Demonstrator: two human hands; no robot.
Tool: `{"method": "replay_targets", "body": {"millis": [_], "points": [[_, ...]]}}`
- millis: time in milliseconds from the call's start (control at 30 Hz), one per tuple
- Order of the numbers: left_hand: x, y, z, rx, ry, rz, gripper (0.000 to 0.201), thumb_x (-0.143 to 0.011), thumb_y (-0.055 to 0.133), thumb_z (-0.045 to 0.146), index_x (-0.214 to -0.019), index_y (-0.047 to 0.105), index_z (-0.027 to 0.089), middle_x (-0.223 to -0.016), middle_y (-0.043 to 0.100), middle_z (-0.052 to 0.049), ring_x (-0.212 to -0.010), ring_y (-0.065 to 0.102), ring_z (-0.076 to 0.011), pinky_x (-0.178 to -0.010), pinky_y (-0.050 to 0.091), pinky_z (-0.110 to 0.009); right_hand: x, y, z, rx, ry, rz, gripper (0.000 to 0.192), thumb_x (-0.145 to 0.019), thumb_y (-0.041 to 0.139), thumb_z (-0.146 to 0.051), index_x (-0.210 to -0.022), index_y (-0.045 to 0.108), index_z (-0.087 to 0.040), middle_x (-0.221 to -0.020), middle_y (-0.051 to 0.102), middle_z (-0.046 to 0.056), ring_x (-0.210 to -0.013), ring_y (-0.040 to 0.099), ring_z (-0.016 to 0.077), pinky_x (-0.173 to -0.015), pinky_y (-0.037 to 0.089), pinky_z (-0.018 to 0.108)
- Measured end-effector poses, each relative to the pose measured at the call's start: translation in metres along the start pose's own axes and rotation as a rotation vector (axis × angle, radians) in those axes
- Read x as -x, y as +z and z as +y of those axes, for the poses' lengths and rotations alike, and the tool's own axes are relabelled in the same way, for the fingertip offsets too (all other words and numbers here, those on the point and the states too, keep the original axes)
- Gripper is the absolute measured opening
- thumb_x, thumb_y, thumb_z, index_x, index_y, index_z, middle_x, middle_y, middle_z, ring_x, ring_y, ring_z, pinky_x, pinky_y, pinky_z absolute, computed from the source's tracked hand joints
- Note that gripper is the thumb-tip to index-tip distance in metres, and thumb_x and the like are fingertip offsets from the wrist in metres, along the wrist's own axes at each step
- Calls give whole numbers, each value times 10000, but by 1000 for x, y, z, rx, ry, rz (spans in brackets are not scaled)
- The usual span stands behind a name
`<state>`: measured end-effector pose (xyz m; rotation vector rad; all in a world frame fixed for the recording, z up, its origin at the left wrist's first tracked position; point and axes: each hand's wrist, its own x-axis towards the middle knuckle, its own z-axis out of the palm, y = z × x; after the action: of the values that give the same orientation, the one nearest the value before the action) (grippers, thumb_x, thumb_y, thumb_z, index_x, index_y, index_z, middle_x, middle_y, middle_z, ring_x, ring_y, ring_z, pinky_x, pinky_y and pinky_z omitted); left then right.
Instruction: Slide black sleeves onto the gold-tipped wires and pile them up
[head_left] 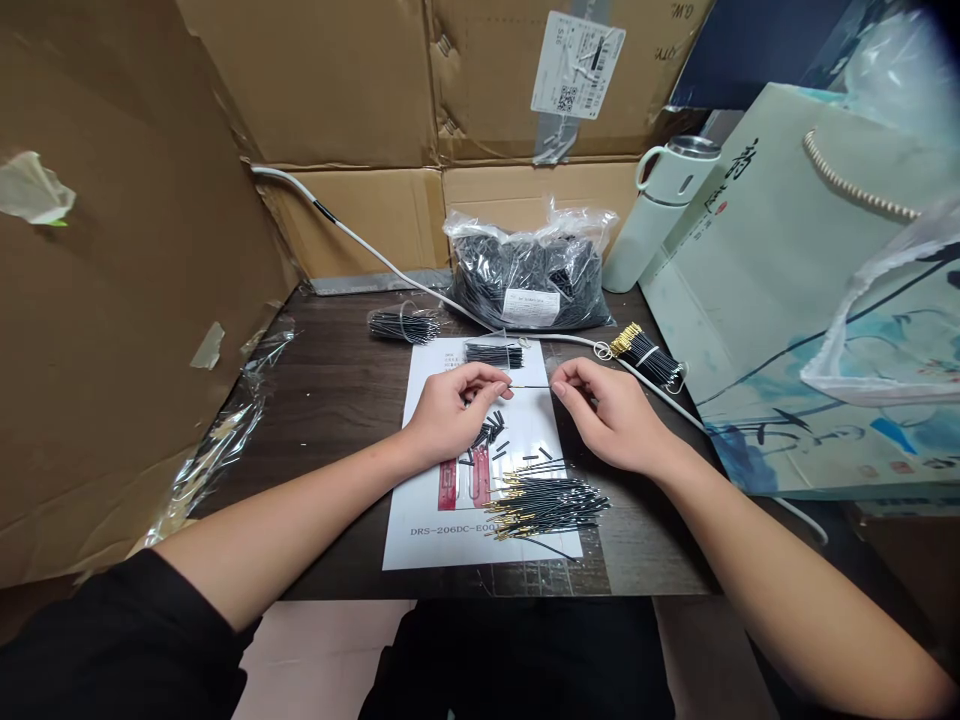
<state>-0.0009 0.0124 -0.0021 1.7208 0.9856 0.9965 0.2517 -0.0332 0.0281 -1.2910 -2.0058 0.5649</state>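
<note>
A short black wire [532,386] is stretched level between my two hands, above a white printed sheet [420,490]. My left hand [454,405] pinches its left end, where a bit of gold colour shows. The right end is pinched between the thumb and finger of my right hand [600,405]. Below them lie several short black tube pieces [491,430], partly hidden by my left hand. A loose pile of black wires with gold-coloured ends [551,505] covers the sheet's lower right. Just behind my hands is a small clear box of black wires [495,355].
Behind stands a clear bag of black parts [532,270]. Wire bundles lie at left [403,326] and right [649,355]. A white cable [360,240] crosses the table. A pale bottle [660,215] and large paper bag [810,280] stand right; cardboard walls [322,80] surround the table.
</note>
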Motion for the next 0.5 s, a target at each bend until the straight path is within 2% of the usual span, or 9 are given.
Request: {"method": "replay_targets", "body": {"millis": [500], "points": [[0, -1, 0, -4, 7, -1, 182, -1028, 711, 337, -1098, 791, 189, -946, 859, -84, -920, 821, -229, -811, 629, -373, 0, 0, -1, 18, -5, 19, 175, -1126, 530, -327, -1028, 634, -226, -877, 718, 51, -772, 649, 217, -750, 494, 369]]}}
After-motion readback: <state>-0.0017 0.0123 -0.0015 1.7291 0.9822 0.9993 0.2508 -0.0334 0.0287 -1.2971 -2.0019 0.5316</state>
